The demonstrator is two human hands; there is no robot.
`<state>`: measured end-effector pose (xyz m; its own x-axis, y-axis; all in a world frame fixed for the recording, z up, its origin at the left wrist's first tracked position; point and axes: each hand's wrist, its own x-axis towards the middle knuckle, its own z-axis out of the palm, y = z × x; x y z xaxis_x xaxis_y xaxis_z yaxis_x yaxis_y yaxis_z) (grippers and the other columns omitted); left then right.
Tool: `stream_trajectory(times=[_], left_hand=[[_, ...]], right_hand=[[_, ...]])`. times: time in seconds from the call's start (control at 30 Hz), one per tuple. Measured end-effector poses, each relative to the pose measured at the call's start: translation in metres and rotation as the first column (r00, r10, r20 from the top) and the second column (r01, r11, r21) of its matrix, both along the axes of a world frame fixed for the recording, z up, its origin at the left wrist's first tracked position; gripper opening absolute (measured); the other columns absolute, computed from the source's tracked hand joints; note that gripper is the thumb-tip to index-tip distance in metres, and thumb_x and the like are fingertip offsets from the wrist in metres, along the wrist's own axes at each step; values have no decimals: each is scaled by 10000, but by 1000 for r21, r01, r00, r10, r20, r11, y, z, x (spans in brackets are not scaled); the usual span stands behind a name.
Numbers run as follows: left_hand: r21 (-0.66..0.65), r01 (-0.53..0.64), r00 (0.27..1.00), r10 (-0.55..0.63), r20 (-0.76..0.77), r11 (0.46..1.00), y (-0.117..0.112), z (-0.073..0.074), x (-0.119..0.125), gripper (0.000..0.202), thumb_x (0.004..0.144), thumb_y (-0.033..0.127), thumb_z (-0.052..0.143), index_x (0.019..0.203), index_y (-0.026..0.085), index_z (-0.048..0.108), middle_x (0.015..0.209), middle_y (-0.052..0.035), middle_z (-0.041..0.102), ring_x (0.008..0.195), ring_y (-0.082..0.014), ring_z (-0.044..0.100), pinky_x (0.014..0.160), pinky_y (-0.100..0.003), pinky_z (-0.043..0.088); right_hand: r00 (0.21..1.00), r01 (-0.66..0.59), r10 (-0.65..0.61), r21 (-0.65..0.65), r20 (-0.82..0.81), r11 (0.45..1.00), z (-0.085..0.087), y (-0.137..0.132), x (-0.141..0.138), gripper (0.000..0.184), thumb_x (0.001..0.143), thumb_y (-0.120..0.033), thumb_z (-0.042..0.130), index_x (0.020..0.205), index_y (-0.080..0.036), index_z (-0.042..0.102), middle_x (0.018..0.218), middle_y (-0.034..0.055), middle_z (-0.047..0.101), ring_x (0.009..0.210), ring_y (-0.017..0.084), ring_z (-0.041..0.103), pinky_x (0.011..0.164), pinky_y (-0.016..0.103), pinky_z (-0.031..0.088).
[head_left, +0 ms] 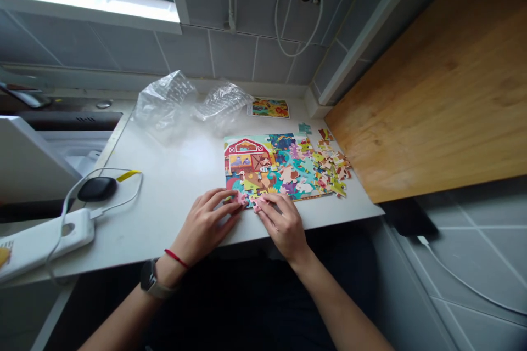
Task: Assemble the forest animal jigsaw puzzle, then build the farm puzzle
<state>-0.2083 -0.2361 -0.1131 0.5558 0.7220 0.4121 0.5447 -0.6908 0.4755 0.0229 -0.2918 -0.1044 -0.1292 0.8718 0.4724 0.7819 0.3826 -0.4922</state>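
A colourful jigsaw puzzle (247, 162) with a red barn and animals lies on the white counter, partly put together. At its near left corner, my left hand (209, 218) has its fingertips closed on a pink puzzle piece (241, 198). Just to the right, my right hand (285, 224) pinches another pink puzzle piece (257, 204) at the near edge. The fingers partly cover both pieces. A heap of loose puzzle pieces (331, 167) covers the right side of the puzzle and spills onto the counter.
Behind the puzzle lie a small picture card (269, 108) and crumpled clear plastic bags (164, 101). A black case (97, 189), a cable and a white power strip (61, 236) are on the left, near the sink. A wooden panel (432, 93) bounds the right side.
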Motion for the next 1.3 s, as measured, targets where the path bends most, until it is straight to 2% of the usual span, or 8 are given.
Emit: stream_trajectory(times=[0.07, 0.17, 0.37, 0.57, 0.83, 1.07, 1.2, 1.3], left_hand=[[-5, 6, 1000, -6, 1, 1000, 0, 1, -1, 213, 1018, 270, 646, 1213, 287, 731, 1356, -77, 706, 1260, -302, 611, 1015, -497, 537], [-17, 28, 1000, -28, 10, 999, -1, 0, -3, 253, 1012, 189, 625, 1230, 278, 718, 1392, -64, 697, 1283, -290, 596, 1032, -497, 535], [-57, 51, 999, -50, 11, 997, 0, -2, -5, 334, 993, 128, 617, 1280, 280, 695, 1447, -52, 671, 1303, -290, 582, 1041, -499, 531], [-59, 48, 998, -50, -35, 997, -1, 0, -6, 381, 983, 85, 586, 1295, 279, 687, 1479, -39, 649, 1328, -306, 549, 1049, -517, 512], [-89, 69, 997, -71, -19, 994, -1, 4, -6, 351, 983, 49, 549, 1221, 258, 701, 1495, -33, 642, 1331, -298, 540, 1057, -510, 512], [-133, 143, 990, -139, 35, 981, -2, 3, -7, 461, 951, -59, 468, 1247, 220, 685, 1495, -57, 639, 1437, -268, 482, 1130, -470, 520], [-156, 129, 991, -121, 63, 979, -1, 4, -6, 389, 981, -10, 517, 1246, 218, 686, 1474, -79, 644, 1428, -261, 503, 1137, -458, 527], [-150, 124, 992, -117, 49, 981, -1, 4, -4, 333, 999, 41, 555, 1243, 226, 689, 1462, -82, 647, 1399, -266, 521, 1118, -464, 539]], right_hand=[[1000, 8, -8, 22, -5, 1000, -2, 1, -2, 316, 1008, -136, 627, 1260, -276, 755, 1144, 101, 736, 1078, 256, 668, 939, 425, 607], [998, 46, -48, 52, 36, 998, -3, 3, -5, 271, 995, -140, 653, 1223, -238, 762, 1199, 115, 727, 1136, 272, 647, 996, 456, 590], [987, -7, 12, -35, 162, 999, 0, 8, -5, 240, 992, -300, 705, 1216, -230, 757, 1258, 120, 718, 1198, 310, 628, 1001, 488, 583], [984, -40, 54, -79, 173, 996, -1, 9, -4, 285, 1001, -166, 626, 1264, -215, 727, 1419, 87, 682, 1420, 321, 519, 1147, 503, 501], [977, -56, 79, -124, 197, 991, -1, 9, -3, 383, 999, -158, 619, 1372, -225, 674, 1460, 90, 670, 1420, 321, 538, 1139, 522, 498], [961, -82, 118, -147, 251, 986, 1, 9, -1, 394, 1007, -155, 592, 1390, -222, 656, 1617, 78, 525, 1481, 323, 475, 1158, 533, 468], [962, -82, 114, -132, 249, 988, 1, 9, -1, 409, 979, -116, 596, 1371, -212, 666, 1611, 101, 530, 1477, 317, 483, 1154, 529, 467], [964, -89, 124, -155, 237, 984, 1, 8, -1, 414, 981, -108, 579, 1372, -215, 663, 1564, 73, 587, 1493, 316, 463, 1172, 535, 446]])
